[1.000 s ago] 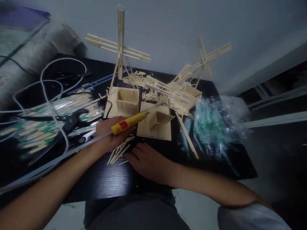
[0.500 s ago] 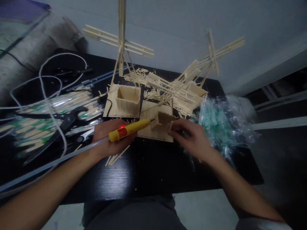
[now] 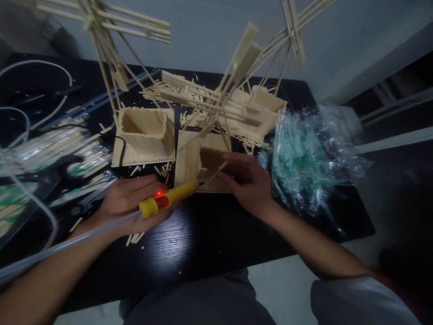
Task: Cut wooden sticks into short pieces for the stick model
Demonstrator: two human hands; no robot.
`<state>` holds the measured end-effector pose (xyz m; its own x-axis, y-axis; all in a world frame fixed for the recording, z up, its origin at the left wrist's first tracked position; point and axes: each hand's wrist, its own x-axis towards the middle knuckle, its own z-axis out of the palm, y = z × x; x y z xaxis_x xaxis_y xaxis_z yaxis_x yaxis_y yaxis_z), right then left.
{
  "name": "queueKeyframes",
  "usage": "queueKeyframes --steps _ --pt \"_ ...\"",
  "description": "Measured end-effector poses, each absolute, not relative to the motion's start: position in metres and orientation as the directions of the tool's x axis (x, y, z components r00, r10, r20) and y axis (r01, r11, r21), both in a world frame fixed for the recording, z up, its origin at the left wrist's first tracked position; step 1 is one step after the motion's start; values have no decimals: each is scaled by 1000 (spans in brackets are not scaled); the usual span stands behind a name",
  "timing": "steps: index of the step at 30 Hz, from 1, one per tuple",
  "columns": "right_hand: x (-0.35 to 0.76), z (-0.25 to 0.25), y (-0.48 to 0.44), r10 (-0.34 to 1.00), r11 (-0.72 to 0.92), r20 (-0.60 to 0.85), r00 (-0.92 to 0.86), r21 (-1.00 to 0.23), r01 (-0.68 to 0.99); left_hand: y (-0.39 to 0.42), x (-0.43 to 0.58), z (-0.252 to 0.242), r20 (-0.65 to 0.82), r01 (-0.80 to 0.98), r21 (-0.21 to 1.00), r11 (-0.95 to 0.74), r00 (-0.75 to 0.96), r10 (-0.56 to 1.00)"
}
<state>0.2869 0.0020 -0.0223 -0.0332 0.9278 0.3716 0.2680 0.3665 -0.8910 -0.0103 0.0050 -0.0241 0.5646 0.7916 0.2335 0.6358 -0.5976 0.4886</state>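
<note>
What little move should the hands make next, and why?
Perhaps set the thin stick against the small wooden wall: the right hand pinches it close to that wall, and the left hand holds the yellow tool with its tip nearby.

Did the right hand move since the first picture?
Yes. Judged against the middle wooden base, the right hand moved forward and rightward, now at the base's right side.

I hold a yellow glue gun [image 3: 172,198] aslant, its red light [image 3: 159,193] lit, its tip near a part-built box [image 3: 212,159] of pale wood. The box stands on a flat base [image 3: 186,158] midway between the tabletop's [image 3: 230,239] near and far edges. I pinch a thin stick [image 3: 220,168] at the box.
</note>
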Motion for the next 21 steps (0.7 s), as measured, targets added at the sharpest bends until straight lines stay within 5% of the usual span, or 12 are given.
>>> queueKeyframes --steps 11,21 --pt "286 -16 6 986 165 165 15 -986 -24 -3 3 -10 337 607 531 -592 489 804" --pt "289 -19 7 989 144 145 -22 -987 -67 3 0 -12 318 581 529 -618 540 780"
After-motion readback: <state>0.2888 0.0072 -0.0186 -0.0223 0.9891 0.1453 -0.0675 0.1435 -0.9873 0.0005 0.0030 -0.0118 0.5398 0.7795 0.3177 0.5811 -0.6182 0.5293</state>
